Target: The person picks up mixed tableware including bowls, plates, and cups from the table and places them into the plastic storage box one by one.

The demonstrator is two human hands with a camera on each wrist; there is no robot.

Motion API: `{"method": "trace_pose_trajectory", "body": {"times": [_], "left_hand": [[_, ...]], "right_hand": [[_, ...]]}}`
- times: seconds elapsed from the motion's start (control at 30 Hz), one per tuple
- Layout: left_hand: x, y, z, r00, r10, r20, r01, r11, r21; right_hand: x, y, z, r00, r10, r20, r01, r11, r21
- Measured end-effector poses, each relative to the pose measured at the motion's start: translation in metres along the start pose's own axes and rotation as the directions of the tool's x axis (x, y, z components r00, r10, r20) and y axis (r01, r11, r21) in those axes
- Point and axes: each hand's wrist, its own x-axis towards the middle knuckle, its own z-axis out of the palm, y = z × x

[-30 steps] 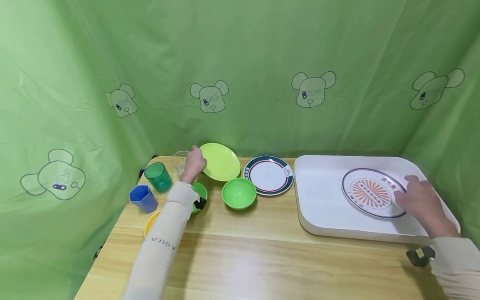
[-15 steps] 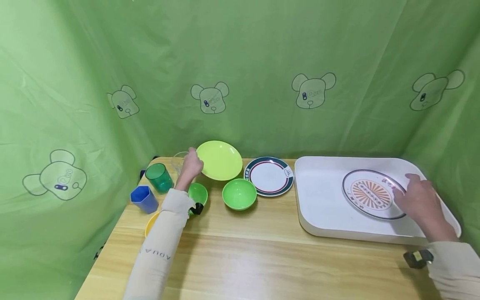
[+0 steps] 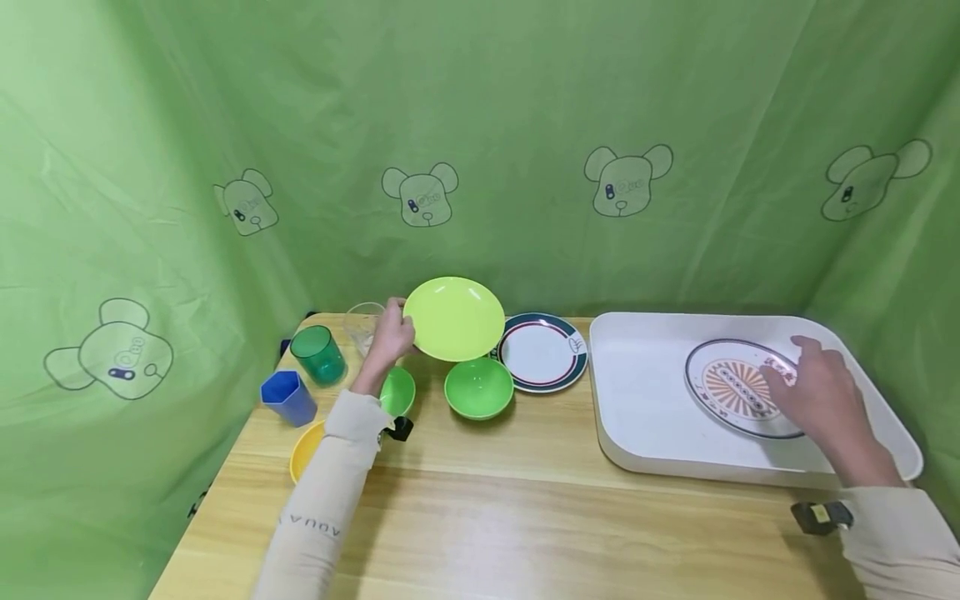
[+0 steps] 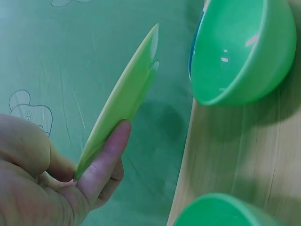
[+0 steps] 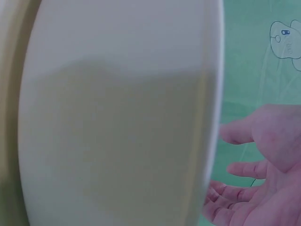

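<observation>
My left hand [image 3: 392,337] pinches the left rim of a yellow-green plate [image 3: 454,320], thumb on one face and fingers on the other. In the left wrist view the plate [image 4: 117,103] is seen nearly edge-on, raised off the table. From the head, it overlaps the back of a green bowl [image 3: 478,390] and the edge of a white plate with a dark green rim [image 3: 542,354]. My right hand [image 3: 821,396] is over the white tray [image 3: 645,417], thumb and fingers spread, holding nothing. Below it lies a patterned oval plate [image 3: 738,387] in the tray.
On the table's left stand a green cup [image 3: 318,356], a blue hexagonal cup [image 3: 288,398] and a clear glass [image 3: 362,321]. A second green bowl [image 3: 399,390] and an orange bowl [image 3: 303,450] are partly hidden by my left arm. A green curtain [image 3: 517,242] hangs behind.
The yellow-green plate has risen and moved right in my left hand. My right hand has come off the oval plate's right edge and shifted left above it, its fingers spreading.
</observation>
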Motion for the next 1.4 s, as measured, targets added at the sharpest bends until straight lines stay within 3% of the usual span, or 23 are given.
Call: {"method": "trace_pose_trajectory", "body": {"times": [0.17,0.43,0.77,1.13,1.4], "left_hand": [[-0.005,0.004,0.006,1.0,0.027,-0.017,-0.028,0.998,-0.058],[-0.015,0.007,0.02,0.999,0.033,0.008,-0.032,0.986,-0.165],[-0.027,0.016,0.032,0.998,0.054,0.014,-0.05,0.978,-0.202],[-0.038,0.034,0.052,0.989,0.053,0.141,0.003,0.929,-0.371],[-0.043,0.042,0.066,0.983,0.084,0.162,-0.009,0.909,-0.417]], "right_hand": [[0.0,-0.012,0.0,1.0,-0.014,-0.013,0.014,1.0,0.006],[0.001,-0.036,0.008,0.998,-0.048,-0.036,0.05,0.998,0.04],[0.004,-0.056,0.02,0.994,-0.088,-0.057,0.093,0.991,0.096],[0.004,-0.076,0.032,0.985,-0.135,-0.103,0.151,0.975,0.162],[0.002,-0.087,0.034,0.979,-0.159,-0.127,0.181,0.966,0.186]]}}
